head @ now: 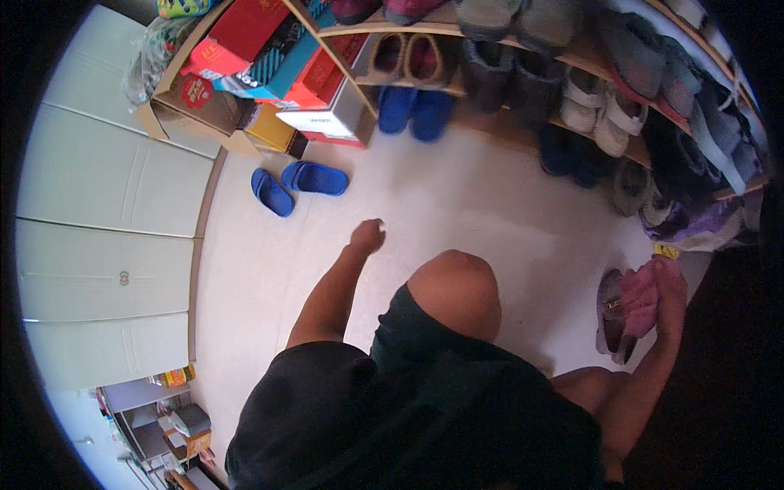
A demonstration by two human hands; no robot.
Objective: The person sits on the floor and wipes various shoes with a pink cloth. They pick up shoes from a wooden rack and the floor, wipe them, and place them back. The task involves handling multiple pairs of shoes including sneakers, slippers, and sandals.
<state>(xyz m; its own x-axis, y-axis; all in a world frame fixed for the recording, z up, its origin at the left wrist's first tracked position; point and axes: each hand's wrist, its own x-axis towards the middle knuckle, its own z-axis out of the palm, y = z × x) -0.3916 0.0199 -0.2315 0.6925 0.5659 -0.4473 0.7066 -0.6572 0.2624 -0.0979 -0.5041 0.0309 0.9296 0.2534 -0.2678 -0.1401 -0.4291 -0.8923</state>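
Note:
My left hand (369,236) hangs above the pale floor, left of my bent knee, its fingers curled; whether they are fully closed does not show. At the right, my right hand (669,275) grips a pink cloth (640,298), which hangs down beside and partly over a pair of dark mauve shoes (609,312) on the floor. A small yellow thing (666,250) shows just beyond that hand. A pair of blue slippers (315,178) lies on the floor ahead of my left hand.
A wooden shoe rack (539,43) with several pairs of shoes curves across the top and right. Stacked shoe boxes (324,116) and an open cardboard box (202,110) stand at the upper left. White cabinets (110,171) line the left side. A purple bag (704,223) lies by the rack.

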